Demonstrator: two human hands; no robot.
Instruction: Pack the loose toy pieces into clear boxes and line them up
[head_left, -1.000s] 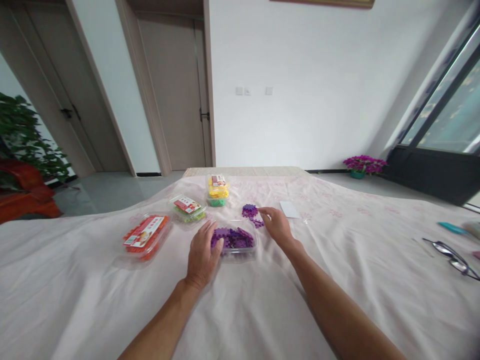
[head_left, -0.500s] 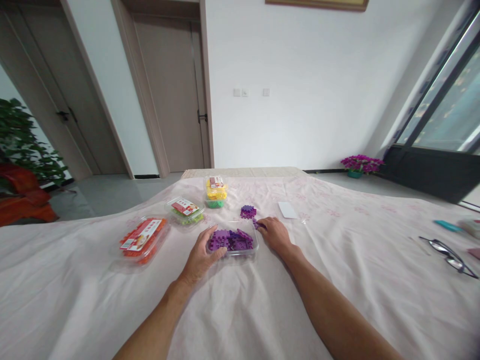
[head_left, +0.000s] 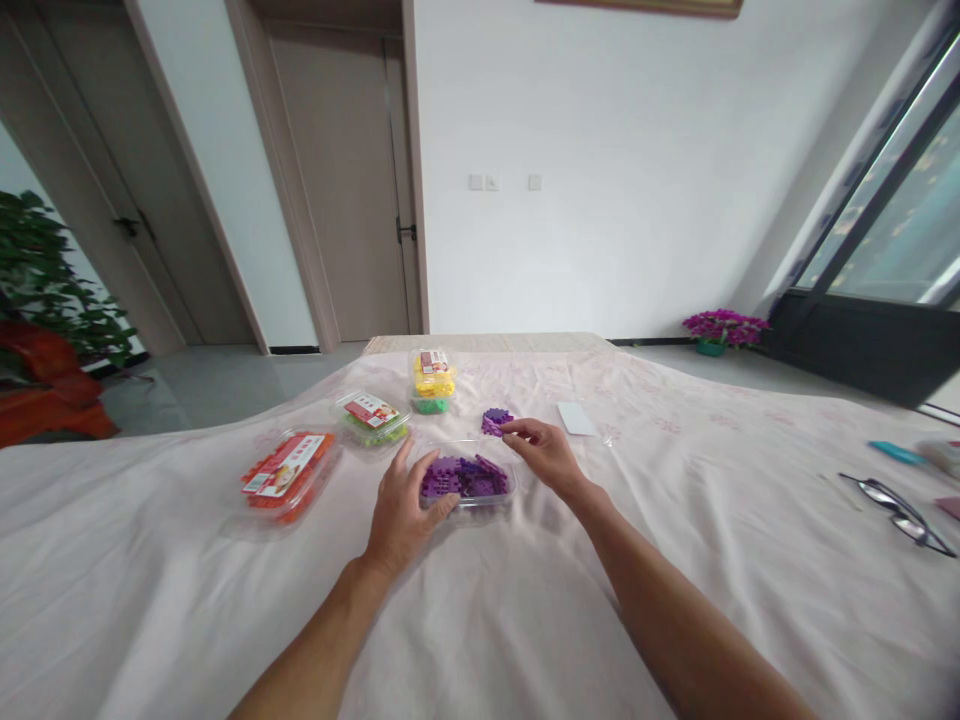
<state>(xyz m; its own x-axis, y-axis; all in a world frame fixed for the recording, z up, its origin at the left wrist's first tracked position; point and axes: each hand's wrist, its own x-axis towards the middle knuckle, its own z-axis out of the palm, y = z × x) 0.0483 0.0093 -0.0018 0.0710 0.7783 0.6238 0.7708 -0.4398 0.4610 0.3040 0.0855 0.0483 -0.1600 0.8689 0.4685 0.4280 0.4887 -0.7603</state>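
Note:
A clear plastic box stands in front of me, holding several purple toothed building pieces. My left hand grips the box's left end, thumb over the near rim and fingers at the far side. Beyond the box, my right hand pinches a purple toothed piece at the near side of a small purple pile. The fingers partly hide that piece, and I cannot tell whether it touches the pile.
To the left are clear boxes of orange pieces, lime-green pieces, and yellow and green pieces. A white card lies right of the pile. Glasses and a blue object rest far right on the pale cloth.
My right hand has risen from the cloth beside the box and moved left and away from me, carrying a purple piece to the pile. My left hand remains on the box.

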